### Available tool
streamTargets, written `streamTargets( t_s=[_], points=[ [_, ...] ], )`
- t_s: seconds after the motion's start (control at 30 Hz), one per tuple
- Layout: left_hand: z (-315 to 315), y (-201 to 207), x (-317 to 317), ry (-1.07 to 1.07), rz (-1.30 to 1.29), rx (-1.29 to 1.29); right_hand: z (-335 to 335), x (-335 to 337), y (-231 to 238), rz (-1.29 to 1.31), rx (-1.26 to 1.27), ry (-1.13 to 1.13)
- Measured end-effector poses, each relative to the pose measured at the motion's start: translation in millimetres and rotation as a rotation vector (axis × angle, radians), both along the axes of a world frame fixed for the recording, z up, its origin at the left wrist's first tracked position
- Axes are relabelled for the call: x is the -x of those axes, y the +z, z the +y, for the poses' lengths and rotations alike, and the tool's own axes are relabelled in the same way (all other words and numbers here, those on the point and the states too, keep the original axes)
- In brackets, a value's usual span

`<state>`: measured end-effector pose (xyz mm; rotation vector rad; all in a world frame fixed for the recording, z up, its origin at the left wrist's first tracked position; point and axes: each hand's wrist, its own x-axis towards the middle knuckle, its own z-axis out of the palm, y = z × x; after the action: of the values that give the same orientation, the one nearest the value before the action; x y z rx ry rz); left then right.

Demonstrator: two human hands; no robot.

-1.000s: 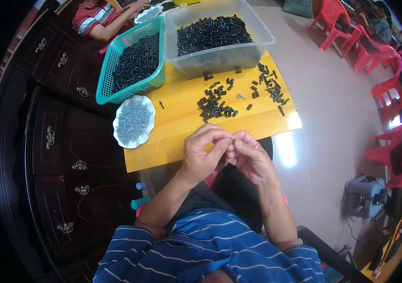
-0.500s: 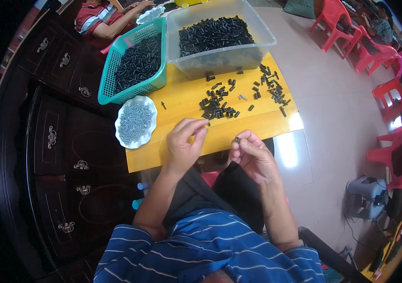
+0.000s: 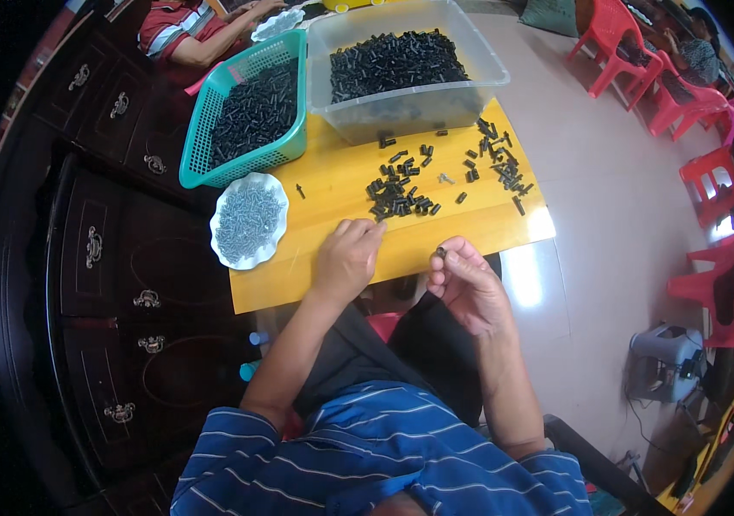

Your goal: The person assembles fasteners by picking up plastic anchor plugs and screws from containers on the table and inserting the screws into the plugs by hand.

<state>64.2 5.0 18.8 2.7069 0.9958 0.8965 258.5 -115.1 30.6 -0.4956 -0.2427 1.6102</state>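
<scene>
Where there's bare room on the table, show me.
Bare yellow tabletop lies between the white dish and the black pile, save one small part, and between the left hand and right hand. Crowded: the back, under the green basket and clear bin; the right side, strewn with black pieces.

- Rm. mostly bright; light's exact src. hard to tell.
- Strong white glare on the floor (image 3: 524, 277), just off the yellow table (image 3: 315, 155); smaller shine on table's near R corner.
- Dk. cabinet (image 3: 178, 378) on L v. dim, detail part. lost; its metal handles (image 3: 148, 298) caught some lt.
- Black pieces (image 3: 397, 200) ran together, shadows hardly separable.
- Straight edges bowed twd. rim, red chairs (image 3: 715, 279) incl.; corners went black.
- Far R bkgd. looked soft.
</scene>
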Motion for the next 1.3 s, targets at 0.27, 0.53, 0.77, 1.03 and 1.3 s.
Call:
streamTargets(
  t_s=[0.27, 0.53, 0.77, 1.03, 1.3],
  points=[
    [-5, 11, 2, -0.026, -0.073, 0.059, 0, -1, 2, -0.023, 0.008, -0.004],
    [12, 4, 5, -0.121, 0.005, 0.090, 0, 0, 3, -0.033, 0.000, -0.015],
    [6, 7, 7, -0.057, -0.150, 0.294, 1, 0, 3, -0.033, -0.001, -0.023],
    [-18, 45, -1, -0.164, -0.450, 0.715, 0, 3, 1, -0.156, 0.009, -0.006],
    [-33, 59, -9, -0.209, -0.558, 0.835, 0, 9, -1, -0.296, 0.001, -0.005]
  ],
)
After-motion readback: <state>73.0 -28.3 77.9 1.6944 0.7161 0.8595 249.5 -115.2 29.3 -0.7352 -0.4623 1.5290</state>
